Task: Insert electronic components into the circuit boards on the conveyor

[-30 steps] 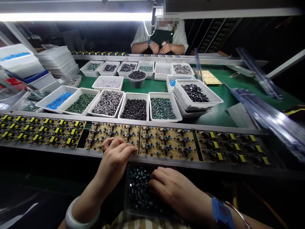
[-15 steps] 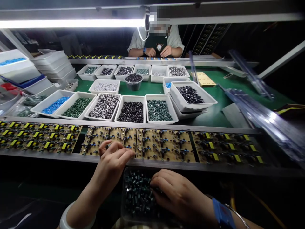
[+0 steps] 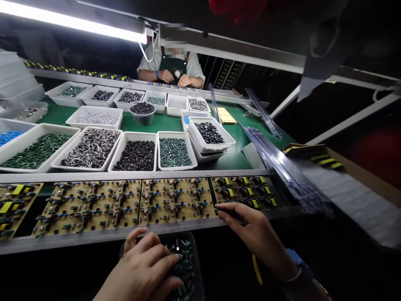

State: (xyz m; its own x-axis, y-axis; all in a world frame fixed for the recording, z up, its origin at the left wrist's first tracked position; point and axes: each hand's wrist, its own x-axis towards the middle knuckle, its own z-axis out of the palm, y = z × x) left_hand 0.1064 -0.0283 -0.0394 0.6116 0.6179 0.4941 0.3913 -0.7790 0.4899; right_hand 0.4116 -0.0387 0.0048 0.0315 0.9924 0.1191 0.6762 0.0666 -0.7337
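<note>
Working bare-handed beneath a bright tube lamp (image 3: pixel 78 21), resting the left hand (image 3: pixel 147 265) over a dark tub (image 3: pixel 197 261) of green components (image 3: pixel 187 261), just on the near side of a metal rail (image 3: pixel 94 238). Curling the left fingers, with gaps showing between them, but hiding the undersides of the tips, leaving it impossible to tell about any piece being pinched.

Holding the right hand (image 3: pixel 247 221) at the rail, setting thumb and forefinger close together near the gap between a tan circuit board (image 3: pixel 177 209) and a right-hand board (image 3: pixel 247 192) dotted with yellow parts; again leaving any pinched piece impossible to make out.

Showing, farther left along the rail, another tan board (image 3: pixel 90 209) and part of a yellow-dotted one (image 3: pixel 15 200). Displaying across the green desk (image 3: pixel 127 125) rows of white trays (image 3: pixel 67 103) holding black, green, silver and blue pieces, plus a round tub (image 3: pixel 140 120) of dark ones. Spreading a bundle of clear tubes (image 3: pixel 272 156) across the right side. Framing, beyond the far edge, a co-worker (image 3: pixel 196 67) in a green apron (image 3: pixel 167 65).
</note>
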